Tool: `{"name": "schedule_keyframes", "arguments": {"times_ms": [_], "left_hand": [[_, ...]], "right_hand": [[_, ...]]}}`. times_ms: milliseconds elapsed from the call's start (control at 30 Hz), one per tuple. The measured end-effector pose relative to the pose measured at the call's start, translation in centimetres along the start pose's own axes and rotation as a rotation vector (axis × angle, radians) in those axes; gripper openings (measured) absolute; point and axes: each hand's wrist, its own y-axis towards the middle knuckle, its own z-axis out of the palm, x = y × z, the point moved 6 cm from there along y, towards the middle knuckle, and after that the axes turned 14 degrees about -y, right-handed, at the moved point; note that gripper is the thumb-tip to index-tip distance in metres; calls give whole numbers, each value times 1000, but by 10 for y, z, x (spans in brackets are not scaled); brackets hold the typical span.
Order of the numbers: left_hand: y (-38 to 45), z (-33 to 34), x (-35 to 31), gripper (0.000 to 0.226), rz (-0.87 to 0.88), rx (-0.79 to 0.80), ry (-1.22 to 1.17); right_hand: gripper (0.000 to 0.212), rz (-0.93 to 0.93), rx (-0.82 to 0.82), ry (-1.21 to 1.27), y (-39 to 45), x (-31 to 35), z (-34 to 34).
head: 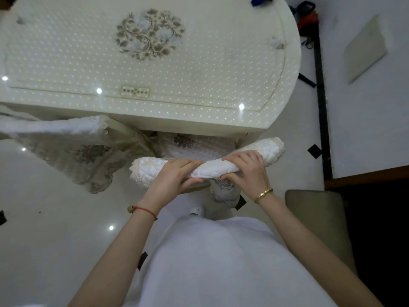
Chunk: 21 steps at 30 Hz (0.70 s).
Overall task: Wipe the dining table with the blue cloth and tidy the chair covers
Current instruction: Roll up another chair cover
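Left hand (pixel 174 173): fingers curled over and thumb under the white quilted chair cover (pixel 208 166), gripping it where it is bunched over the top rail of a chair back; red cord at the wrist. Right hand (pixel 245 168): likewise clamped on the same cover just beside the left, fingers over the top, thumb beneath; gold bangle (pixel 263 193) at the wrist. Cover: lace-edged, rolled into a thick ridge between and beyond both hands, its ends loose at either side, an embroidered flap hanging below the right hand. Step in hand, by judgement: tidying the chair covers, this one being seated on its chair; next move likely calls for pulling the roll down evenly on both sides and smoothing the folds flat. Second chair cover (pixel 88 151): embroidered, draped on the neighbouring chair to the left, hanging askew and apparently yet to be straightened. Blue cloth (pixel 260 0): lying at the far edge of the dining table (pixel 199 89), well apart from both hands, only partly in frame. Table: cream, dotted, with a floral medallion at centre, glossy with light spots. Room: pale polished floor (pixel 55 218), dark inlay strip at right, an olive upholstered seat (pixel 318 218) near the right arm
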Motion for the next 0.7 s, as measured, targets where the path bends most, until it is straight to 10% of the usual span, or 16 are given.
{"name": "schedule_keyframes", "arguments": {"times_ms": [700], "left_hand": [[51,-98,73,49,120,111,-24]], "right_hand": [[52,196,60,73,91,51,34]]}}
